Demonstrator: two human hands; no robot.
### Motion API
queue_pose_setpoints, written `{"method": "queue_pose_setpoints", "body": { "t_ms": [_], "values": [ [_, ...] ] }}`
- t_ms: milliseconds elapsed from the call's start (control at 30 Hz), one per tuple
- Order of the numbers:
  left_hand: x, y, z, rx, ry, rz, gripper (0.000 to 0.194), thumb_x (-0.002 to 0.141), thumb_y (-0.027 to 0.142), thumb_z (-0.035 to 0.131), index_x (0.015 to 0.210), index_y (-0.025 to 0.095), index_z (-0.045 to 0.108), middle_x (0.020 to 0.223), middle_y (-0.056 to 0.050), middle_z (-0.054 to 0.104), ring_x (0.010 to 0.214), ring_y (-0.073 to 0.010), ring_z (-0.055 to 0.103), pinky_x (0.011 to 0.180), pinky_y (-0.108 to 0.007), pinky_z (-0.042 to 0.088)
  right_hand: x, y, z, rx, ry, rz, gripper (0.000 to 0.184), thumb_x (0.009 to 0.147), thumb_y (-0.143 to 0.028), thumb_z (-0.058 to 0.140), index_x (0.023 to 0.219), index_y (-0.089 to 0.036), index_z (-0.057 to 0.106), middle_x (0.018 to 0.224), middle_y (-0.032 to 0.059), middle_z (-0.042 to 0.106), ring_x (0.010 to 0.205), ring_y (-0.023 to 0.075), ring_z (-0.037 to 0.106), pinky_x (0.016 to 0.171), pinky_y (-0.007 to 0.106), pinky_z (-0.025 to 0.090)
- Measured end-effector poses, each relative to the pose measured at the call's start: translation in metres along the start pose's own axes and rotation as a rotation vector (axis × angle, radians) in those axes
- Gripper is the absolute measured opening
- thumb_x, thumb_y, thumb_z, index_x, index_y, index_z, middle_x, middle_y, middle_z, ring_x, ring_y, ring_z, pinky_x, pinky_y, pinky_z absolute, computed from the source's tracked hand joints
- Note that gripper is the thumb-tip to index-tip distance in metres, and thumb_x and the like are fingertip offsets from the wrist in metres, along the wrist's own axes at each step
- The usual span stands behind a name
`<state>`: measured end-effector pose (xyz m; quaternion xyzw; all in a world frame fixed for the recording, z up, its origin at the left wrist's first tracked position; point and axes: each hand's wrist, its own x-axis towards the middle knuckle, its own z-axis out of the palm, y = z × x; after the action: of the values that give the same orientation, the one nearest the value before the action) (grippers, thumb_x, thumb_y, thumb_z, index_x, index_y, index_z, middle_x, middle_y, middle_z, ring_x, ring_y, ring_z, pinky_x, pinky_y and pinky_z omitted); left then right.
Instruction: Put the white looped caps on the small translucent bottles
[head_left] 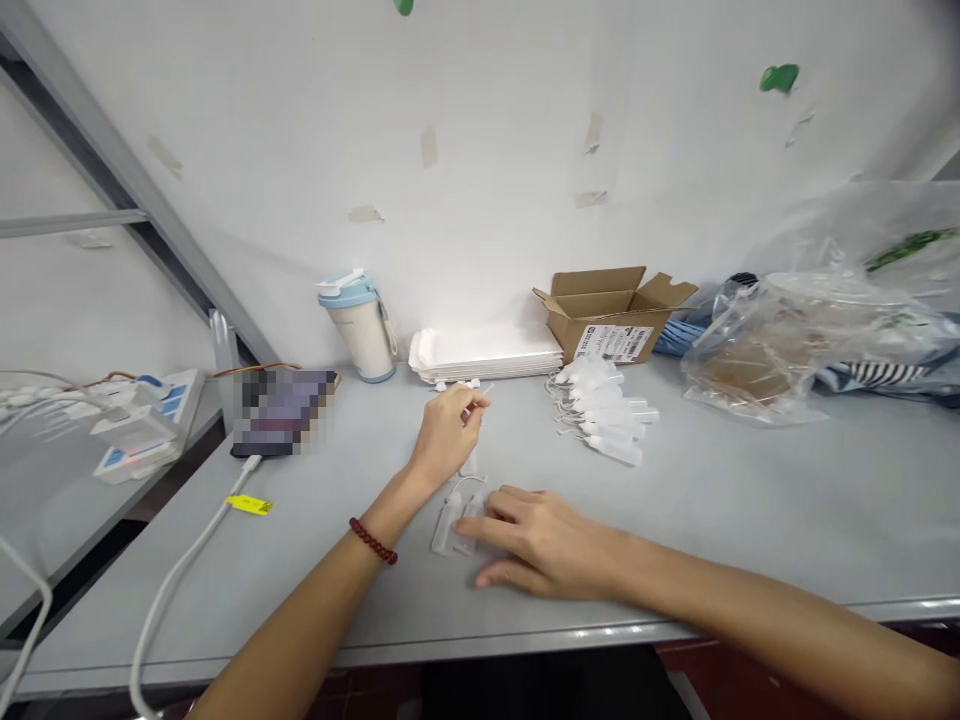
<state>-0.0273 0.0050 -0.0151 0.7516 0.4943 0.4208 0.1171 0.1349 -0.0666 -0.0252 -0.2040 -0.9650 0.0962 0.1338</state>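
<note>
My left hand [448, 432] is closed in a pinch, and a thin white piece [487, 389] sticks out past its fingertips. What kind of piece it is, I cannot make out. Under that hand a small translucent bottle [469, 464] shows in part. Two more such bottles, a left one [448, 524] and a right one [471, 512], lie side by side on the grey table [375, 610]. A white cord [466, 480] loops above them. My right hand [534, 545] rests with fingers apart, its index fingertip touching these bottles.
A pile of corded bottles [607, 410] lies before an open cardboard box [611, 315]. Behind my left hand are stacked white trays [495, 355] and a tumbler [360, 325]. A phone [285, 415] with a white cable [187, 565] lies left; plastic bags [787, 350] sit right.
</note>
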Motion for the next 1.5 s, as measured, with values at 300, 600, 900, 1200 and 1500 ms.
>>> {"method": "queue_pose_setpoints", "body": {
  "t_ms": [300,600,900,1200,1500],
  "values": [
    [-0.004,0.011,-0.001,-0.045,-0.019,-0.073,0.016,0.082,0.015,0.050,0.095,0.017,0.061,0.087,-0.004,0.068,0.076,-0.0143,0.061,0.067,-0.026,0.049,-0.003,0.014,-0.001,-0.083,0.028,0.080,0.035,0.095,-0.039,0.037,0.100,-0.018,0.064,0.075,0.0056,0.060,0.065,0.0143,0.053,0.057,0.024,0.036],
    [-0.006,0.017,-0.004,-0.189,-0.168,-0.152,0.010,0.078,0.019,0.056,0.080,0.017,0.065,0.083,-0.003,0.068,0.076,-0.0150,0.059,0.067,-0.026,0.047,-0.013,0.033,-0.012,-0.008,0.380,0.145,0.023,0.091,-0.026,0.043,0.099,-0.014,0.062,0.067,0.0034,0.057,0.060,0.0132,0.050,0.056,0.024,0.036],
    [-0.006,0.014,0.004,-0.488,-0.195,-0.318,0.017,0.070,0.024,0.064,0.081,0.012,0.067,0.078,-0.005,0.068,0.074,-0.0170,0.063,0.072,-0.030,0.052,-0.008,0.047,-0.011,0.316,0.327,0.331,0.014,0.086,-0.020,0.046,0.093,-0.018,0.058,0.065,-0.0018,0.057,0.056,0.0104,0.049,0.057,0.022,0.038],
    [-0.006,0.017,-0.001,-0.534,-0.272,-0.280,0.020,0.074,0.027,0.061,0.087,0.012,0.067,0.088,-0.007,0.068,0.081,-0.0182,0.064,0.076,-0.032,0.053,-0.013,0.054,-0.018,0.352,0.249,0.344,0.024,0.088,-0.022,0.044,0.110,-0.021,0.054,0.059,-0.0058,0.046,0.053,0.0106,0.042,0.060,0.023,0.035],
    [-0.004,0.015,-0.001,-0.591,-0.285,-0.300,0.023,0.073,0.028,0.064,0.089,0.011,0.066,0.087,-0.007,0.066,0.075,-0.0159,0.061,0.070,-0.030,0.053,-0.011,0.056,-0.016,0.463,0.273,0.429,0.047,0.091,-0.026,0.039,0.135,-0.015,0.023,0.064,-0.0052,0.047,0.059,0.0134,0.045,0.062,0.025,0.035]
  ]
}}
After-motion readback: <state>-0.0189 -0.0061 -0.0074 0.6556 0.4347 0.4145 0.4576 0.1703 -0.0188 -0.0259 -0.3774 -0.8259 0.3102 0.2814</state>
